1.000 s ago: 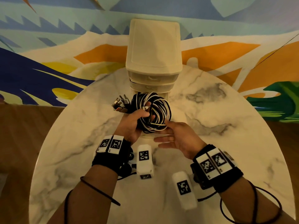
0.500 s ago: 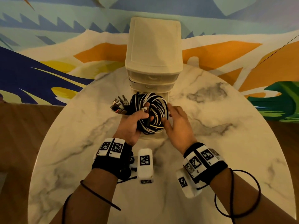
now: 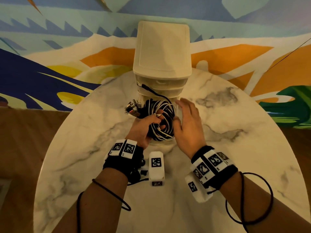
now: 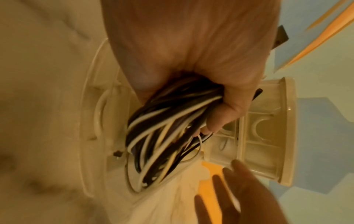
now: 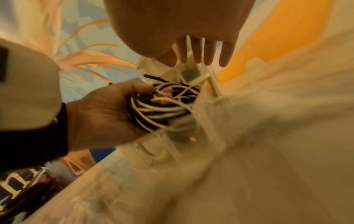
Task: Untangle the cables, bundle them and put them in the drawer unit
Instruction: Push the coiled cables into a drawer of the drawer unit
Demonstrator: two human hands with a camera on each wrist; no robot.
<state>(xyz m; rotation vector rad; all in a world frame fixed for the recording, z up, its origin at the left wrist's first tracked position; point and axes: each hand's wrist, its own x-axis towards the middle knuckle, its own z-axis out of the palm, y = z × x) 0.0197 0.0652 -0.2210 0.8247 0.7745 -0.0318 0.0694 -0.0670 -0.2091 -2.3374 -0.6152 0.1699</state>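
Left hand (image 3: 143,128) curled round the coiled bundle of black and white cables (image 3: 162,120), plug ends fanning out on its far-left side, one black lead trailing up toward the unit beyond. Right hand (image 3: 188,125) spread flat, fingers straight, just beside the coil on its right, holding nothing. Bundle sits over the pulled-out clear plastic drawer (image 4: 95,121) of the cream plastic drawer unit (image 3: 161,52). Step judged: stowing. Next: lower coil in, tuck the stray lead and plugs, then push drawer closed.

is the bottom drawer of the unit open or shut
Open. The clear bottom drawer stands pulled out from the drawer unit, and the left hand holds the cable bundle over it.
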